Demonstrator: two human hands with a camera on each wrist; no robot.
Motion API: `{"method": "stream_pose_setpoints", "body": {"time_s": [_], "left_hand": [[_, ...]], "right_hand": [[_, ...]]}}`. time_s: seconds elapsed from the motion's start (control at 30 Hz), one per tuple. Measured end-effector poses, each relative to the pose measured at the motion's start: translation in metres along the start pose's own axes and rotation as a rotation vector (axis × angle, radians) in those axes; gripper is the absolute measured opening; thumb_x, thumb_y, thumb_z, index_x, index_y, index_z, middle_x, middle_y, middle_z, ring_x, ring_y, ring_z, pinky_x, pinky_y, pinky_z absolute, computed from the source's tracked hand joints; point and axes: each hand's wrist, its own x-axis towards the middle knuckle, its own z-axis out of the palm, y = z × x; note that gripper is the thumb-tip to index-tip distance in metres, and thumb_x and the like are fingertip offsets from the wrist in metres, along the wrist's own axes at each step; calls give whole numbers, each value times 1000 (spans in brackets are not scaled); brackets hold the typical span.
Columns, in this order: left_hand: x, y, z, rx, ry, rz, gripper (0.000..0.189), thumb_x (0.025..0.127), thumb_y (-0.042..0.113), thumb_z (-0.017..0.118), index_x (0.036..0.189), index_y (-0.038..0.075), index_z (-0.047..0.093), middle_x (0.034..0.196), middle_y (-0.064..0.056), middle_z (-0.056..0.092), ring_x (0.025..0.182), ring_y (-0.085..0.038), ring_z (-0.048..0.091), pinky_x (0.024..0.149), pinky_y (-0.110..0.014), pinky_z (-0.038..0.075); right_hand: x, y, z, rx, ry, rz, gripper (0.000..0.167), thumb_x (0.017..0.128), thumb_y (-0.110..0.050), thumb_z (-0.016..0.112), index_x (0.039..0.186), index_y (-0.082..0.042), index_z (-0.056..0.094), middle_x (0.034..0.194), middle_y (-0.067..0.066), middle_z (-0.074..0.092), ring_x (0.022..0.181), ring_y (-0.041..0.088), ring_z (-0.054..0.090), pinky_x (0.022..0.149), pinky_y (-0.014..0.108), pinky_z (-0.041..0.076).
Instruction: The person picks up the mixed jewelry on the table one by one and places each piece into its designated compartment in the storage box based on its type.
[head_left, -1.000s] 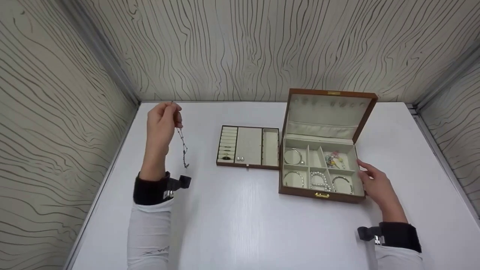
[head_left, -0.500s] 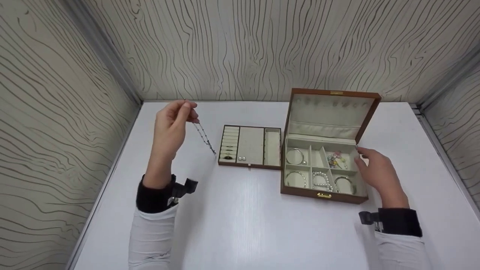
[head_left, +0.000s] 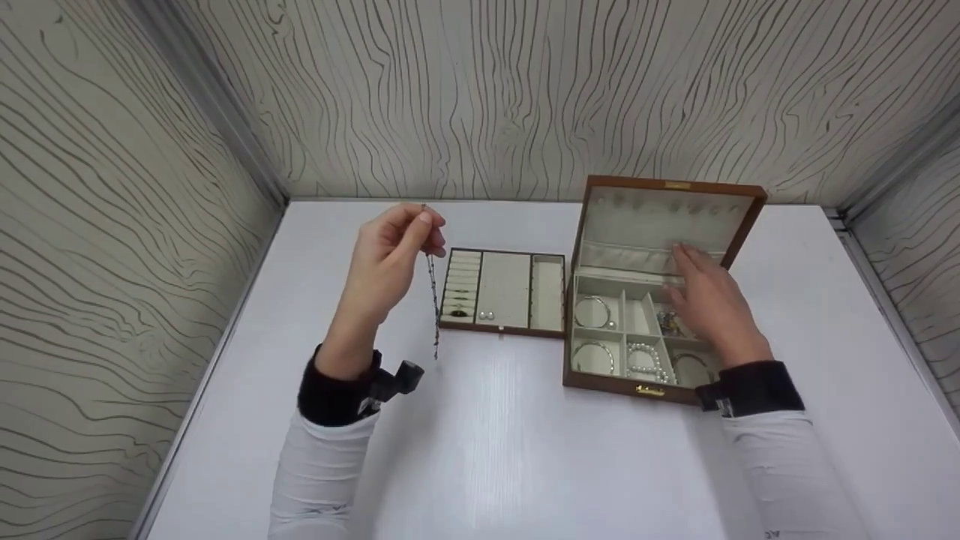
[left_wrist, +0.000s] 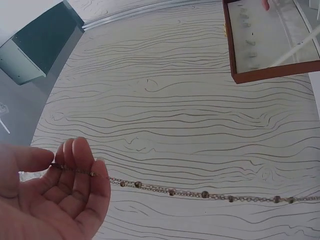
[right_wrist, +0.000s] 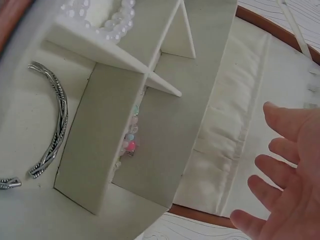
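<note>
My left hand (head_left: 394,259) pinches a thin chain necklace with small dark beads (left_wrist: 205,194) between thumb and fingertips. The necklace hangs down at the left end of a flat jewelry tray (head_left: 504,289) in the head view. My right hand (head_left: 712,304) is over the brown jewelry box (head_left: 600,380), fingers extended towards the gathered pocket (right_wrist: 227,125) of its raised lid (head_left: 630,221). Under that hand, a pastel bead bracelet (right_wrist: 131,142) is partly hidden. A twisted silver cuff bracelet (right_wrist: 55,120) lies in a front compartment.
In the tray are ring slots holding several rings (head_left: 459,313) and two pearl earrings (head_left: 486,315). A pearl bracelet (head_left: 643,361) and two silver bangles lie in other box compartments. Hooks (left_wrist: 245,24) line the lid's inside. Patterned panels (head_left: 480,97) enclose the table (head_left: 480,450).
My left hand has carried the necklace to the right, towards the tray. My right hand has left the box's right side and moved up and left, over the compartments to the lid.
</note>
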Motion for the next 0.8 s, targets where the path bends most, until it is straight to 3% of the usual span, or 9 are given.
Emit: {"method": "stream_pose_setpoints", "body": {"time_s": [0.4,0.6,0.8], "left_hand": [[2,1,27,3,-121,-57,14,99,1,54,100,-7,66,84,-12,64,75,-20,62,74,-34,55],[7,3,40,-38,-169,-80,14,99,0,54,101,-8,65,86,-15,64,77,-20,62,78,-42,55],[10,6,50,-32,-201,-57,14,99,1,54,100,-7,65,82,-12,64,75,-19,63,75,-36,55]], "right_hand": [[5,-1,11,-50,-20,30,73,96,-22,62,151,6,23,152,32,22,140,51,16,108,69,12],[10,-2,11,-66,14,-15,66,95,-18,63,149,3,31,146,33,28,135,53,20,109,67,9],[13,-1,14,-90,32,-38,57,93,-19,66,142,0,43,142,32,30,132,54,20,108,69,9]]}}
